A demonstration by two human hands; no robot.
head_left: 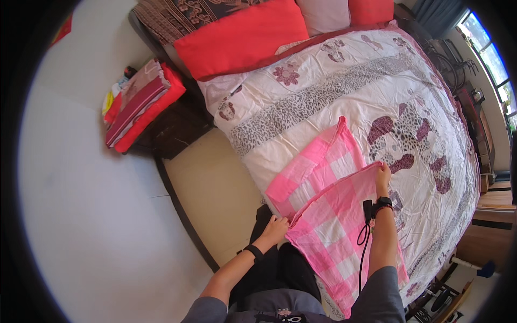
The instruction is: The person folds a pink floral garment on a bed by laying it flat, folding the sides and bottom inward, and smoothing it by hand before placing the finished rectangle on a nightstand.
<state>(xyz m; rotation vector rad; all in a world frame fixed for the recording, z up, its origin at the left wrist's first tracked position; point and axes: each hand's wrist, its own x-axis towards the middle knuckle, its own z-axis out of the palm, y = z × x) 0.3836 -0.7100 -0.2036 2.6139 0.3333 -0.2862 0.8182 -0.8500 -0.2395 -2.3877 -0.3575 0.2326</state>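
Observation:
A pink-and-white checked cloth (pixel 336 229) lies over the near edge of the bed, partly folded, with one layer lifted across another. My left hand (pixel 276 229) pinches its edge at the near left, close to my dark trousers. Farther right, my right hand (pixel 383 176) grips a corner of the same layer, and the edge runs taut between both hands. Beyond that edge, a flat part of the cloth rests on the white flowered bedspread (pixel 301 121). A black cable hangs from a device at my right wrist, over the cloth.
Red pillows (pixel 242 40) and a pale pillow (pixel 326 16) lie at the head of the bed. Left of it, a dark nightstand (pixel 167 137) bears folded red and striped textiles (pixel 142 102). A white wall (pixel 91 188) rises at the left; a window (pixel 487 48) is at the far right.

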